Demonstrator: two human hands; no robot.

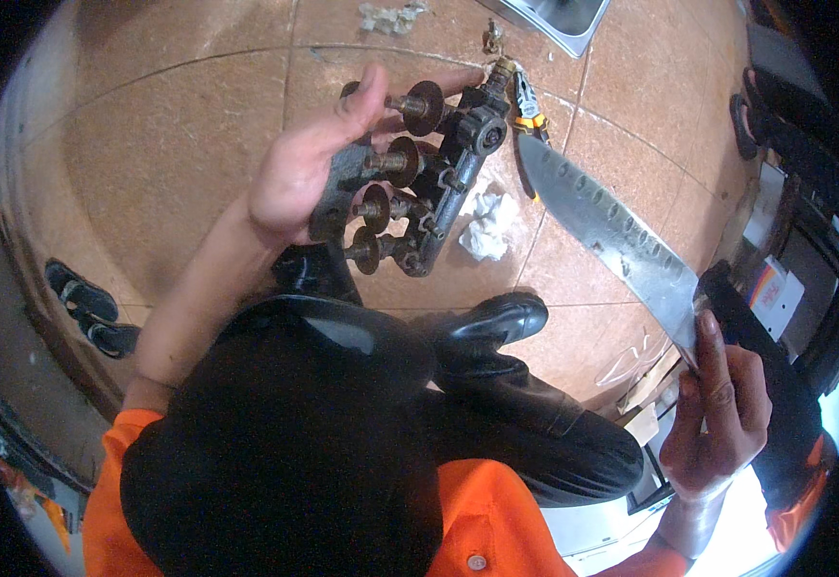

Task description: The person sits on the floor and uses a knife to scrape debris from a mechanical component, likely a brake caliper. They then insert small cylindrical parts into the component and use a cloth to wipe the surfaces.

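Observation:
My left hand point(309, 168) grips a rusty metal valve assembly point(419, 173), a dark pipe with several round knobs on stems, held over the tiled floor. In my right hand point(717, 404) is a large kitchen knife point(612, 231); I hold it at the black handle, and its long dimpled steel blade points up and left toward the valve assembly, the tip close to its top end. A black rubber boot point(491, 322) and a dark trouser leg lie below the assembly.
Crumpled white tissue point(487, 226) lies on the brown floor tiles point(169, 154). Pliers with yellow-orange grips point(528, 106) rest near the knife tip. A metal tray point(554, 19) sits at the top. Dark sandals point(87, 308) stand at the left, more shoes point(775, 120) at the right.

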